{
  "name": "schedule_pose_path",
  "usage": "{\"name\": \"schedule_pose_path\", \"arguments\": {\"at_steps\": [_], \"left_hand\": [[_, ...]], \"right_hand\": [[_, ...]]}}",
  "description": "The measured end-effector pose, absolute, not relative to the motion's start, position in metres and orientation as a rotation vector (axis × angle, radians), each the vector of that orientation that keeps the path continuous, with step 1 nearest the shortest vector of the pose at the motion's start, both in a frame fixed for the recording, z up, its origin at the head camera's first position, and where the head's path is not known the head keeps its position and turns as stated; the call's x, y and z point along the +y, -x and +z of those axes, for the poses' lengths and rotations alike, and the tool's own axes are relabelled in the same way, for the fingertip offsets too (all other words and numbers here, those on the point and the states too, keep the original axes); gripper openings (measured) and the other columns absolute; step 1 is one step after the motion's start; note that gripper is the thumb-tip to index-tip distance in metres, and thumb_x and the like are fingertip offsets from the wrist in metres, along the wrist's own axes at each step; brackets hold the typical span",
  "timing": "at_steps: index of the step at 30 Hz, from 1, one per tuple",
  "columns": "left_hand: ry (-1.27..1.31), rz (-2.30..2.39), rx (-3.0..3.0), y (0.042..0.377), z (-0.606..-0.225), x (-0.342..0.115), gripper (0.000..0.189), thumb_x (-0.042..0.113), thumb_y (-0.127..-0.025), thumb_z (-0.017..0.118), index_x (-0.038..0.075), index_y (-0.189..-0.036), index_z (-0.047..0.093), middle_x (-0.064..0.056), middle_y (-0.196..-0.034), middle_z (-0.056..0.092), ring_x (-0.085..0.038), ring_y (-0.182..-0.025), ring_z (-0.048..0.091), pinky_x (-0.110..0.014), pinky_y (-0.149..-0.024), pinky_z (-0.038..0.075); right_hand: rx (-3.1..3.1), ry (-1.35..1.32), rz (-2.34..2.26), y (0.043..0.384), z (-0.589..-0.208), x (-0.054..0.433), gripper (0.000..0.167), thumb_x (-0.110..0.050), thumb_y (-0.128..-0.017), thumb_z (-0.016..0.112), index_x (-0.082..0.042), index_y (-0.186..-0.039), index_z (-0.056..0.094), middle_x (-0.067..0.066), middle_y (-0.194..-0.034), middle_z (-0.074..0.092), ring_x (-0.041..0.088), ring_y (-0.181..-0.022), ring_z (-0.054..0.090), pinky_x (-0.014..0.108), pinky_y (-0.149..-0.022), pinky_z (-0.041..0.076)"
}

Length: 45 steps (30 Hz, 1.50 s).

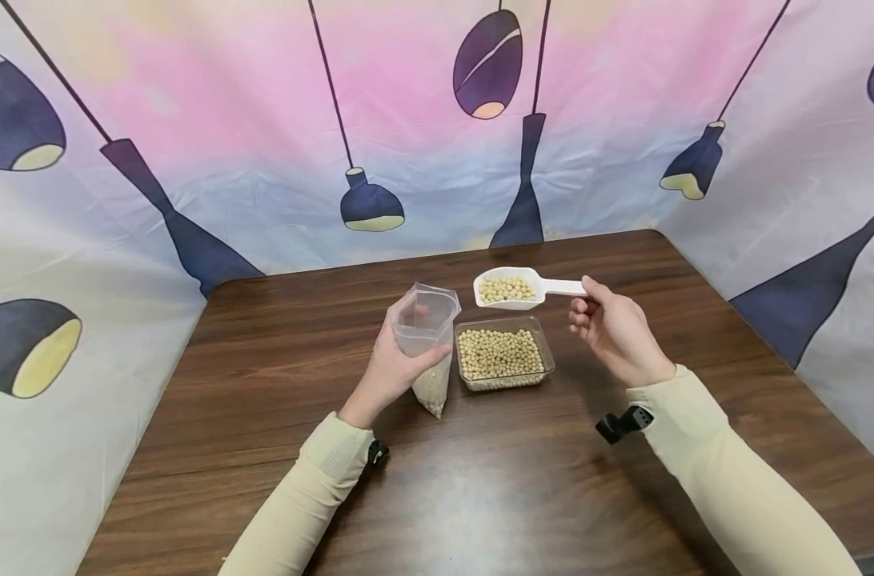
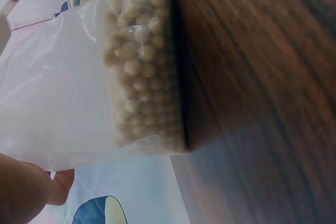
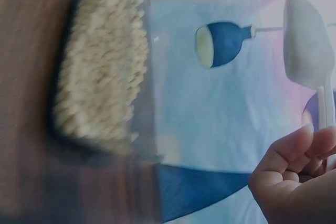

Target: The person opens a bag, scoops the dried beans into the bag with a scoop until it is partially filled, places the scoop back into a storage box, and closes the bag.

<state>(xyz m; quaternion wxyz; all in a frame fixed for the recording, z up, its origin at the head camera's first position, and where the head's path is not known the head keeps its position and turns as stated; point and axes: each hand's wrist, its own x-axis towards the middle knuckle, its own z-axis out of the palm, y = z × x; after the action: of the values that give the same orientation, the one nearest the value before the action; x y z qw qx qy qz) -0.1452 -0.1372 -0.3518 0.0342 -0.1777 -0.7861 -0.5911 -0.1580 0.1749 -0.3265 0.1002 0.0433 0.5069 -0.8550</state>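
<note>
My left hand (image 1: 396, 364) holds a clear plastic bag (image 1: 437, 376) upright on the table, its mouth spread wide. Soybeans (image 2: 144, 72) fill the bottom of the bag in the left wrist view. By its handle, my right hand (image 1: 620, 332) grips a white scoop (image 1: 540, 286) loaded with soybeans (image 1: 505, 290). The scoop is raised above and behind a clear plastic box (image 1: 550, 364) of soybeans (image 1: 498, 354), just right of the bag. From the right wrist camera only the scoop's underside (image 3: 305, 43) shows.
The brown wooden table (image 1: 264, 360) runs up to a printed cloth backdrop (image 1: 422, 120) with lamp drawings at the back and sides. The box stands close against the bag's right side. Black camera straps (image 1: 624, 424) sit at both cuffs.
</note>
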Motion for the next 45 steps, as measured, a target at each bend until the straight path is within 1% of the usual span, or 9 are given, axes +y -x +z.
{"name": "schedule_pose_path", "arguments": {"at_steps": [5,8,13,22,29,33,38,40,45], "left_hand": [[0.540,-1.815,-2.423,0.144,-0.354,-0.136,0.087,0.010,-0.082,0.077,0.008,-0.152,0.025,-0.021,-0.135,0.046,-0.035,-0.118,0.048,-0.050,-0.095,0.042],[0.540,-1.814,-2.425,0.144,-0.355,-0.136,0.086,0.011,-0.082,0.077,0.009,-0.152,0.026,-0.021,-0.134,0.047,-0.034,-0.117,0.049,-0.049,-0.094,0.042],[0.553,-1.807,-2.418,0.145,-0.353,-0.136,0.086,0.010,-0.082,0.077,0.008,-0.152,0.026,-0.022,-0.134,0.047,-0.035,-0.117,0.049,-0.051,-0.095,0.042],[0.539,-1.818,-2.419,0.144,-0.353,-0.134,0.084,0.009,-0.081,0.077,0.009,-0.150,0.029,-0.021,-0.133,0.048,-0.033,-0.118,0.049,-0.049,-0.094,0.043],[0.533,-1.813,-2.417,0.145,-0.352,-0.134,0.086,0.010,-0.081,0.078,0.007,-0.151,0.027,-0.021,-0.136,0.046,-0.033,-0.119,0.048,-0.048,-0.095,0.042],[0.514,-1.807,-2.425,0.146,-0.351,-0.133,0.087,0.011,-0.081,0.078,0.007,-0.151,0.027,-0.019,-0.137,0.045,-0.033,-0.119,0.048,-0.048,-0.095,0.042],[0.500,-1.802,-2.454,0.146,-0.351,-0.134,0.087,0.014,-0.082,0.078,0.010,-0.152,0.026,-0.015,-0.144,0.040,-0.031,-0.123,0.045,-0.049,-0.096,0.042],[0.497,-1.798,-2.459,0.146,-0.351,-0.134,0.087,0.014,-0.082,0.078,0.011,-0.152,0.026,-0.014,-0.147,0.038,-0.030,-0.125,0.044,-0.049,-0.096,0.042],[0.513,-1.806,-2.448,0.146,-0.352,-0.134,0.086,0.013,-0.082,0.077,0.010,-0.151,0.027,-0.017,-0.140,0.043,-0.032,-0.121,0.047,-0.049,-0.094,0.044]], "right_hand": [[1.596,-0.037,-2.541,0.162,-0.310,0.159,0.026,-0.030,-0.102,0.050,-0.008,-0.090,0.046,0.000,-0.073,0.047,0.014,-0.067,0.043,0.025,-0.066,0.041],[1.660,-0.012,-2.546,0.165,-0.303,0.152,0.028,-0.030,-0.102,0.051,-0.008,-0.085,0.050,-0.001,-0.071,0.049,0.014,-0.065,0.045,0.024,-0.064,0.042],[1.714,0.008,-2.540,0.168,-0.296,0.140,0.031,-0.029,-0.102,0.051,-0.009,-0.079,0.054,-0.002,-0.067,0.051,0.012,-0.063,0.046,0.023,-0.061,0.041],[1.888,0.045,-2.534,0.168,-0.291,0.123,0.033,-0.030,-0.101,0.053,-0.007,-0.076,0.058,-0.002,-0.064,0.051,0.012,-0.059,0.046,0.024,-0.059,0.043],[2.052,0.129,-2.543,0.169,-0.287,0.117,0.036,-0.030,-0.100,0.054,-0.004,-0.075,0.059,-0.002,-0.063,0.052,0.010,-0.057,0.048,0.022,-0.057,0.044],[2.076,0.159,-2.553,0.170,-0.287,0.118,0.036,-0.029,-0.100,0.054,-0.006,-0.074,0.059,-0.002,-0.064,0.052,0.010,-0.058,0.048,0.022,-0.057,0.044],[2.104,0.177,-2.556,0.170,-0.286,0.118,0.036,-0.029,-0.100,0.055,-0.007,-0.071,0.059,-0.002,-0.063,0.053,0.010,-0.058,0.048,0.022,-0.057,0.044],[2.118,0.183,-2.557,0.170,-0.286,0.118,0.037,-0.029,-0.100,0.055,-0.006,-0.071,0.058,-0.002,-0.063,0.053,0.010,-0.057,0.048,0.022,-0.057,0.044],[2.142,0.208,-2.574,0.169,-0.284,0.118,0.038,-0.029,-0.100,0.055,-0.005,-0.071,0.058,-0.001,-0.064,0.053,0.010,-0.058,0.048,0.022,-0.057,0.045]]}}
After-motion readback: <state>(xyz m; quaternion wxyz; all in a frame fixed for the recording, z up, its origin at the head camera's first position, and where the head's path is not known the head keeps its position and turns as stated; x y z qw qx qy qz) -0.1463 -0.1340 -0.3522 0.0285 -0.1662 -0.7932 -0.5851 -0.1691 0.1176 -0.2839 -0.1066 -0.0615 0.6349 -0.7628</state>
